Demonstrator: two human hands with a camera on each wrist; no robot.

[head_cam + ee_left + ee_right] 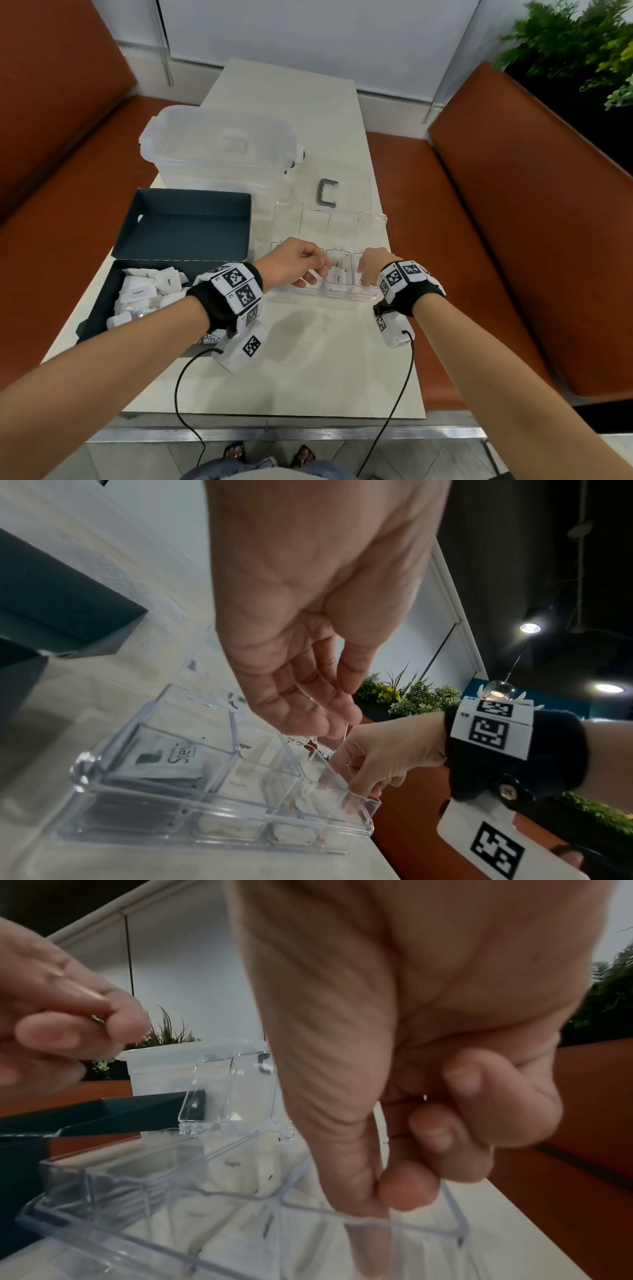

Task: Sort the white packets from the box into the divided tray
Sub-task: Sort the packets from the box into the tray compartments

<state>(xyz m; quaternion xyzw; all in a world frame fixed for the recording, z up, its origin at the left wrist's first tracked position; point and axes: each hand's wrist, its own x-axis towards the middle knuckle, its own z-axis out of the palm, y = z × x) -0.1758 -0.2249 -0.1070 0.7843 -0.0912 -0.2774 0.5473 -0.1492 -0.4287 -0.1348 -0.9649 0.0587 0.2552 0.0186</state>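
Note:
The clear divided tray point(325, 296) lies in front of me with its lid point(329, 222) folded back. My left hand point(318, 275) hovers over its middle compartments, fingers loosely bent and holding nothing point(339, 704). My right hand point(366, 279) reaches into the rightmost compartment, where thumb and forefinger point(380, 1196) pinch down on a white packet point(316, 794). A tilted white packet point(337, 274) stands in the compartment beside it. A Stevia packet point(167, 761) lies in the leftmost one. The dark box point(99, 308) at my left holds several white packets point(144, 291).
The box's lid point(185, 226) stands open behind it. A clear storage tub point(219, 147) sits at the back of the table, with a grey C-shaped handle point(327, 193) to its right. Orange benches flank the table. Bare tabletop point(308, 359) lies near me.

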